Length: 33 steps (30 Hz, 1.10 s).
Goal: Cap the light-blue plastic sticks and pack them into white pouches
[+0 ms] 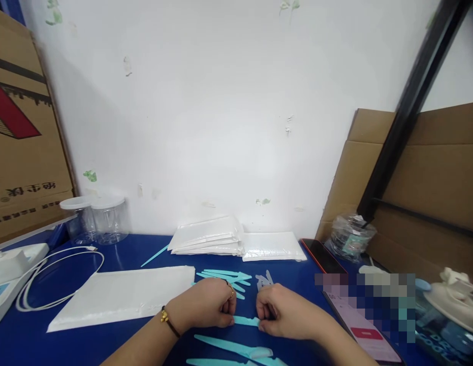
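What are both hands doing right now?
Left hand: closed, pinching one end of a light-blue strip.
Right hand: closed, pinching its other end.

At your far left, two clear jars (pixel 110 221) with white lids stand against a pale wall (pixel 221 117) beside a printed cardboard box (pixel 26 137); a looped white cable (pixel 25 294) lies nearer you. At your right, a red-edged phone (pixel 346 306) rests flat, a plastic-wrapped item (pixel 351 239) sits farther back, and brown cardboard (pixel 438 178) stands behind a dark post (pixel 402 122).
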Motion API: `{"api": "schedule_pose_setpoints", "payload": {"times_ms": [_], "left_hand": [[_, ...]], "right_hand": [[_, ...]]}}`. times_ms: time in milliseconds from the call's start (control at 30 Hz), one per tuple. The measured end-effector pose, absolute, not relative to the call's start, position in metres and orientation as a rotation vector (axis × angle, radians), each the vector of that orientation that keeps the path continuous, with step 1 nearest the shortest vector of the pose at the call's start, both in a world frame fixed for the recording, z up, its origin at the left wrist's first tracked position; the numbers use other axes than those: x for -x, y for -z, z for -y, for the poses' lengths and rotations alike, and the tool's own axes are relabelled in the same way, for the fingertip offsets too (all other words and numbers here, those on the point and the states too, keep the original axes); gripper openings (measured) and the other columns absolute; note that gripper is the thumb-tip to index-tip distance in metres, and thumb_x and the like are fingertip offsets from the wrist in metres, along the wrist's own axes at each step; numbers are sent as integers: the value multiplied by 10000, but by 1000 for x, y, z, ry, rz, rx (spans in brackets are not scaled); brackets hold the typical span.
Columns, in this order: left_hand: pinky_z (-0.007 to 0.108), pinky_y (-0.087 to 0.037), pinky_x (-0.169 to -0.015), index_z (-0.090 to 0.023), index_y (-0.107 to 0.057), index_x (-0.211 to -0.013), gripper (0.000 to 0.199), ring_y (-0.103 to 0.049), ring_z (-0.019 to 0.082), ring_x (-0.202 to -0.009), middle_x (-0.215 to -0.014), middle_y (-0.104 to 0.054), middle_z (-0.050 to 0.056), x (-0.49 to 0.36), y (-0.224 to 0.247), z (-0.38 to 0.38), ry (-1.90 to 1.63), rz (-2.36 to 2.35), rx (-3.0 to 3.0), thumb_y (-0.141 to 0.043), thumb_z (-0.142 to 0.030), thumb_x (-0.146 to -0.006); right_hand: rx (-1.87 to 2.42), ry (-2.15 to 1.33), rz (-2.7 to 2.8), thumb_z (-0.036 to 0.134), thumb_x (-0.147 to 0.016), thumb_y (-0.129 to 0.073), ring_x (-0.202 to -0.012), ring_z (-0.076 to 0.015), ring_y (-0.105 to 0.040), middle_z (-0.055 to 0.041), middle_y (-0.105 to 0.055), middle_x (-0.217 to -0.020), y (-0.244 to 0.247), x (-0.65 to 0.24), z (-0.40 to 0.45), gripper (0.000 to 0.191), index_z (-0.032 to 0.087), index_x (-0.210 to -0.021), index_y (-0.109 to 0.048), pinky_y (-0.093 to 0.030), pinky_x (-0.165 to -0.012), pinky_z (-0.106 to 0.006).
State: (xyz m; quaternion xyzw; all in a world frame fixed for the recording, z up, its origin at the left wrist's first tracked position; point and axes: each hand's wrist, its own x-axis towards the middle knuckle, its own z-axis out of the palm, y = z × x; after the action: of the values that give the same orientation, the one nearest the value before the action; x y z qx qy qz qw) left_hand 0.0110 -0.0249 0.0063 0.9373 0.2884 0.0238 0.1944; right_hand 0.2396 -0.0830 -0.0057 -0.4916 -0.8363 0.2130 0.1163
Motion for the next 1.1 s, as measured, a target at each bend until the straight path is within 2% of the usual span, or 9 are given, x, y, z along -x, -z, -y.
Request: {"api": "schedule_pose_setpoints", "payload": {"times_ms": [167, 300, 400, 500, 600, 767, 833, 933, 1100], "left_hand": [[202, -304, -512, -239, -622, -763, 21, -527, 105, -601, -676, -625, -54, -11, -14, 24, -144, -866, -2683, -611, -248, -748], [221, -324, -571, -232, -613, -798, 83, -548, 130, -688, -736, -628, -27, -8, -18, 15, -234, -878, -2777, -556, -291, -812], [237, -320, -580, -219, -606, -779, 109, -544, 138, -677, -721, -620, -14, -2, -13, 1, -222, -961, -2800, -521, -272, -822], [239, -329, -586, -219, -607, -826, 103, -545, 145, -689, -772, -621, -7, 3, -11, -7, -217, -1071, -2769, -556, -301, -788], [225, -365, -631, -232, -606, -896, 227, -552, 150, -768, -878, -607, -8, 3, -19, 2, -288, -1021, -2713, -639, -379, -726], [191, -339, -506, -267, -651, -842, 302, -544, 113, -658, -758, -604, -59, -7, -28, 34, 6, -806, -2546, -734, -442, -611], [193, -312, -471, -258, -657, -797, 254, -529, 104, -605, -702, -603, -68, -11, -25, 41, 76, -783, -2535, -749, -378, -592], [190, -293, -450, -241, -644, -736, 116, -511, 90, -556, -647, -594, -73, -14, -19, 42, 83, -794, -2528, -700, -262, -636], [192, -289, -470, -236, -619, -743, 53, -503, 90, -548, -631, -601, -69, -16, -24, 38, -24, -850, -2549, -653, -258, -709]], "right_hand": [[1478, -671, 2377, 147, -732, -607, -543, -73, -472, 44, -559, -644, -2, -239, 83, 41, 179, -745, -584, -303, -469, -161], [1450, -490, 2355, 147, -782, -568, -638, -114, -518, 11, -591, -699, -12, -245, 82, 56, 179, -738, -579, -347, -554, -195], [1508, -394, 2340, 122, -778, -560, -679, -132, -532, -10, -603, -729, -10, -256, 75, 78, 172, -724, -587, -358, -588, -207], [1621, -393, 2274, 134, -761, -583, -665, -134, -537, -20, -610, -747, -7, -263, 71, 44, 164, -739, -608, -362, -576, -207], [1564, -417, 2258, 171, -754, -614, -688, -130, -546, -16, -616, -779, -12, -260, 76, 23, 168, -772, -627, -376, -593, -207], [1376, -758, 2434, 326, -725, -679, -590, -94, -516, 27, -586, -690, -17, -242, 93, 156, 187, -793, -660, -340, -489, -172], [1332, -821, 2509, 357, -667, -724, -574, -86, -504, 34, -583, -690, -13, -237, 95, 211, 187, -775, -662, -329, -475, -168], [1319, -840, 2539, 317, -657, -728, -556, -77, -489, 43, -571, -664, -6, -234, 94, 173, 180, -721, -642, -319, -467, -165], [1436, -921, 2329, 268, -719, -682, -523, -71, -483, 51, -544, -606, -5, -236, 90, 120, 175, -738, -608, -309, -444, -151]]}}
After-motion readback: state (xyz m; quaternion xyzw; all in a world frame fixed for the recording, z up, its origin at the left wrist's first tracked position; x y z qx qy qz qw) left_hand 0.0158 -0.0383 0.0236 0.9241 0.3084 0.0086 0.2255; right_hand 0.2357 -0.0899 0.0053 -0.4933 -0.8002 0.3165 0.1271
